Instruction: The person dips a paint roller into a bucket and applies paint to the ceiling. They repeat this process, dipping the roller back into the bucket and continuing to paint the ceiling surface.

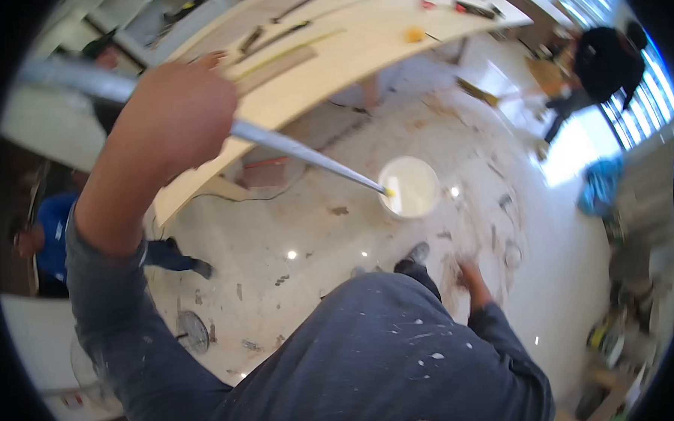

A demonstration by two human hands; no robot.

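Note:
My left hand is raised at the upper left, its fingers wrapped round a long silver pole. From the fist the pole slants down to a white bucket on the floor. Its yellow lower end overlaps the bucket's left rim in this view, and a white strip shows beside it inside. My right hand hangs low at my right side over the dusty floor. That hand is small and blurred, so I cannot tell how its fingers are set. White paint specks dot my grey shirt.
A wooden worktable bearing several tools crosses the top. A person in dark clothes crouches by a broom at the right; a person in blue is at the left. A blue bag and scrap pieces line the right side.

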